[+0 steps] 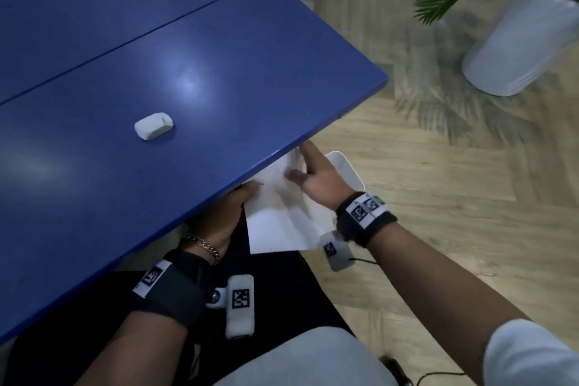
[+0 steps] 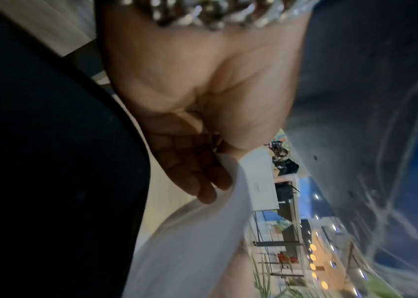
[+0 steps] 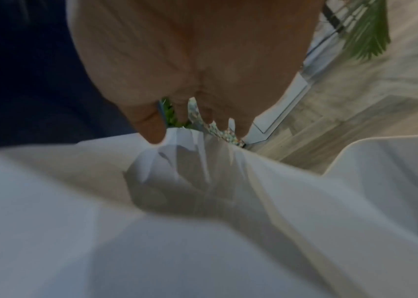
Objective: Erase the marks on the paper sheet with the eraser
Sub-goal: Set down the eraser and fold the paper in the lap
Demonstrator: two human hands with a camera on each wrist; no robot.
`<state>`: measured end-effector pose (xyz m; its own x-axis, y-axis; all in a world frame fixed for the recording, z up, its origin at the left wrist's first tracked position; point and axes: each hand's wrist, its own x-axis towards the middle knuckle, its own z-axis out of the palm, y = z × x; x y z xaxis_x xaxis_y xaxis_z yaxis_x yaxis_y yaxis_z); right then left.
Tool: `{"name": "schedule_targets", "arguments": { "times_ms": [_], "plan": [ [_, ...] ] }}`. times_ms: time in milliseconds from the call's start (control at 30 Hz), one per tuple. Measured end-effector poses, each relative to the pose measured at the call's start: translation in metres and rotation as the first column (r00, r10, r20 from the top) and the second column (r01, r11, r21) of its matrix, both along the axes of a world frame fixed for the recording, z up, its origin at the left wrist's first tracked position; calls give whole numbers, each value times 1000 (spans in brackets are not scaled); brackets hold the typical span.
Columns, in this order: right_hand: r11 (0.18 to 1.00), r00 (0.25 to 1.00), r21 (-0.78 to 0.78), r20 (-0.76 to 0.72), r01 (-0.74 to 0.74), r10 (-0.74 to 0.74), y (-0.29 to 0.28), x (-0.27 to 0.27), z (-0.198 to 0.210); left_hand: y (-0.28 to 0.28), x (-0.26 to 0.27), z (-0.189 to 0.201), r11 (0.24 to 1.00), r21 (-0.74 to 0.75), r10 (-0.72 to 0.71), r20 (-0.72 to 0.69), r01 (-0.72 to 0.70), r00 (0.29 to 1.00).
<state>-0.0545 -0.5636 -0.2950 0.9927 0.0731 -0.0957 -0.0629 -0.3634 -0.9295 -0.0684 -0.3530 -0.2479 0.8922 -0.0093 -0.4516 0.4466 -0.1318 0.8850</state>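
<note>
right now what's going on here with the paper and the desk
A person holds a creased paper sheet below the edge of the blue desk. The left hand pinches its left edge; the right hand rests spread on top. The eraser lies untouched on the desk. No erasing is under way.

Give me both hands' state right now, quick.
Left hand: holding the paper sheet at its edge, below the table edge.
Right hand: open, fingers spread flat on the paper sheet; not gripping it.
</note>
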Motion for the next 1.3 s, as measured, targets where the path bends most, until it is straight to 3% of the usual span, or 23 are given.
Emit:
{"name": "schedule_targets", "arguments": {
  "times_ms": [67, 133, 200, 267, 333, 433, 500, 633, 700, 767, 867, 933, 1033, 1133, 1300],
  "plan": [
    [997, 986, -53, -161, -48, 38, -18, 7, 25, -1, -4, 13, 999, -43, 30, -34, -32, 999],
    [965, 938, -175, -322, -194, 130, -39, 8, 44, 2, -7, 18, 997, -82, -16, -40, 13, 999],
    [916, 898, -230, -376, -328, 227, -55, 4, 56, 5, -11, 27, 997, -76, -28, 12, 29, 1000],
    [918, 877, -182, -405, -353, 257, -68, -6, 68, 8, -14, 32, 997, -74, 8, 65, -3, 998],
    [936, 878, -128, -405, -329, 253, -79, -21, 85, 16, -10, 29, 998, -51, 27, 50, -25, 998],
    [946, 896, -163, -399, -281, 197, -102, -43, 108, 37, -5, 12, 1000, -21, -23, -155, 20, 988],
    [972, 899, -114, -413, -207, 143, -117, -54, 121, 42, -9, 15, 999, 53, -3, -147, 11, 989],
    [980, 869, 195, -489, 28, 72, -130, -76, 144, 23, -30, 48, 996, 67, -59, -89, 65, 994],
    [960, 847, 266, -528, 93, 65, -129, -89, 152, 12, -38, 58, 998, 16, -51, -141, 54, 989],
    [951, 832, 267, -554, 155, 20, -127, -104, 157, 10, -49, 70, 986, -84, -159, -264, 142, 951],
    [946, 814, 236, -579, 222, -47, -121, -131, 158, 12, -79, 83, 893, -266, -442, -362, 363, 821],
    [939, 803, 212, -587, 271, -99, -113, -151, 160, 11, -97, 90, 836, -324, -538, -328, 442, 777],
    [930, 804, 189, -574, 314, -155, -95, -180, 170, 7, -115, 100, 849, -311, -510, -267, 428, 818],
    [937, 832, 183, -531, 298, -161, -71, -206, 195, 12, -118, 112, 853, -176, -515, -132, 491, 847],
    [988, 925, 120, -378, 96, -44, -37, -241, 262, 61, -119, 163, 745, 55, -667, 32, 665, 744]
  ]
}}
